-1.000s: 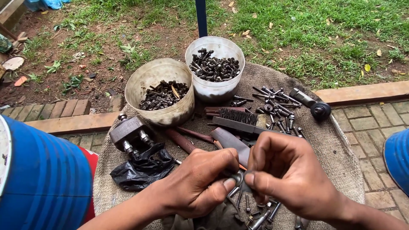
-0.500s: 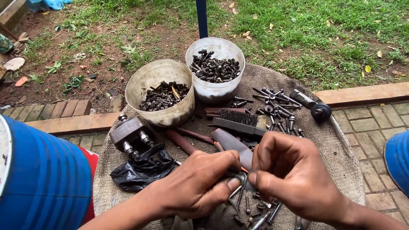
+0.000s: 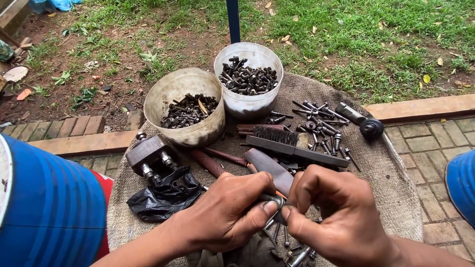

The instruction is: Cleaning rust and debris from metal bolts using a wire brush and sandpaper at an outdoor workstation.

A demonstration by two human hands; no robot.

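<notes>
My left hand point(image 3: 230, 212) and my right hand point(image 3: 336, 215) meet at the near edge of a round, cloth-covered surface point(image 3: 386, 173). Both pinch one small dark bolt point(image 3: 275, 200) between thumb and fingertips. Just under the hands lie several loose bolts point(image 3: 297, 252). Behind them lie a wire brush point(image 3: 287, 141) and a flat metal blade point(image 3: 269, 168). Further back stand two white buckets: the left bucket point(image 3: 183, 111) holds rusty dark bolts, the right bucket point(image 3: 250, 84) holds dark bolts.
A loose pile of bolts point(image 3: 319, 126) and a black cylindrical tool point(image 3: 361, 121) lie at the right. A grey metal block with threaded studs point(image 3: 148, 155) sits on black plastic point(image 3: 166, 198). Blue drums stand at left point(image 3: 44, 212) and right point(image 3: 462, 185). Brick paving and grass lie beyond.
Both hands stayed together on the small bolt, with only slight finger shifts. The fingertips have closed more tightly around it. Nothing else moved.
</notes>
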